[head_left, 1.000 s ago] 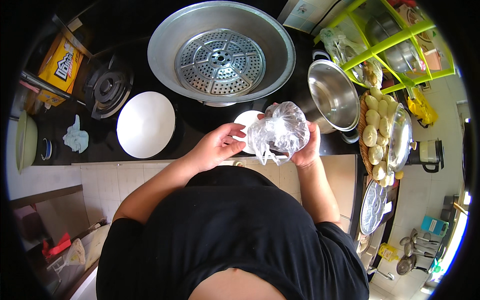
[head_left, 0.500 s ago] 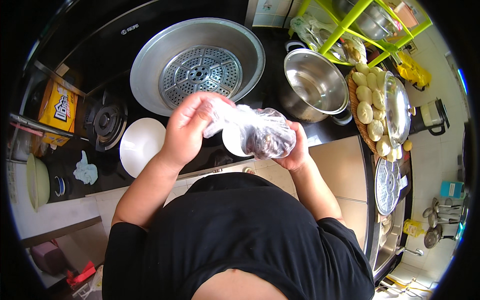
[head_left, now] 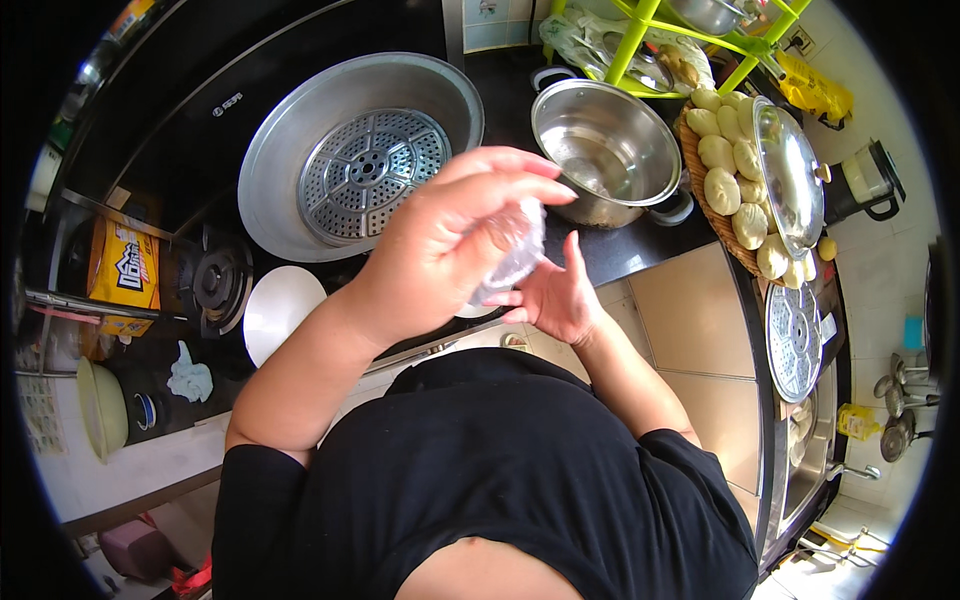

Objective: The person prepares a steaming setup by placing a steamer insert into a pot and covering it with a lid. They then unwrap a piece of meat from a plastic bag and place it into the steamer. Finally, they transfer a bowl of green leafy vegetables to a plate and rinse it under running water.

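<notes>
My left hand (head_left: 425, 250) is raised in front of my chest, its fingers closed around a clear plastic bag (head_left: 520, 248). In the previous frame the bag's contents look dark; now the hand covers much of it. My right hand (head_left: 562, 302) is just below and to the right, thumb up and fingers spread, its fingertips near the bag's lower end. Whether they touch it I cannot tell. A white rounded edge (head_left: 476, 312) peeks out under my left hand, mostly hidden. Beyond the hands are a large metal basin (head_left: 265, 190) with a perforated steamer plate (head_left: 375, 170) inside and a steel pot (head_left: 607, 150).
At left stand a white bowl (head_left: 283, 310), a gas burner (head_left: 220, 285), a pale cloth (head_left: 189, 374) and a green basin (head_left: 101, 408). To the right, pale dough buns (head_left: 722, 190) fill a woven tray beside a glass lid (head_left: 790, 180). Another perforated plate (head_left: 795, 345) lies near the sink.
My left hand has moved right and turned, carrying the bag to a more upright position. My right hand has released the bag's end and opened below it. The view has shifted slightly.
</notes>
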### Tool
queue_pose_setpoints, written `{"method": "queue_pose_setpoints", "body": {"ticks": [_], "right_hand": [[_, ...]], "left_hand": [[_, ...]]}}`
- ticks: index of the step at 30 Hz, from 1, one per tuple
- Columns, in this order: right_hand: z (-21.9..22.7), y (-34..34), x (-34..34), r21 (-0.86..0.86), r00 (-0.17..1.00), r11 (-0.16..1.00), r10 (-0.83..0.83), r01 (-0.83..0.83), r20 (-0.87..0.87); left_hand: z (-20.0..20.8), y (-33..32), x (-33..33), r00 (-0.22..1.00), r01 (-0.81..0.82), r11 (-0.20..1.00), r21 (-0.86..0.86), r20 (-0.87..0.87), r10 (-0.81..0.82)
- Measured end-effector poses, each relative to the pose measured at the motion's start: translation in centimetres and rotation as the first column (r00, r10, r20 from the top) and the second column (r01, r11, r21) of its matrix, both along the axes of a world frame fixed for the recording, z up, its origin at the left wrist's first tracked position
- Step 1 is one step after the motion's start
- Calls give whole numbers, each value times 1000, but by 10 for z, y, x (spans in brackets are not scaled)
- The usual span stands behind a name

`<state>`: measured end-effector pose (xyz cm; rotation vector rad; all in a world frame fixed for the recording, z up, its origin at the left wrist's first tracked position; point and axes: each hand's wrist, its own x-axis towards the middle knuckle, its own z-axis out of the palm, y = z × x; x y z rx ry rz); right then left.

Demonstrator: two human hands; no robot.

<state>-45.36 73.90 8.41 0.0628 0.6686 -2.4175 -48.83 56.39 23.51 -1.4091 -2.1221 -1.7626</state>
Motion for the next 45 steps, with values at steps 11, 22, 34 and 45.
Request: {"method": "queue_pose_setpoints", "body": {"ticks": [11,22,34,45], "right_hand": [[42,7,3,397,930,894,-56,209,-364],[61,6,2,612,711,683,192,399,-677],[42,-20,-17,815,843,481,245,323,-478],[175,-62,-33,-27,-326,359,810,933,-488]], "left_hand": [[-26,-5,-10,997,20,999,-51,80,-16],[-89,-28,11,365,-144,968,204,920,-140],[-89,-66,29,400,-314,747,586,795,-456],[-73,-98,33,585,-305,677,670,692,-422]]}}
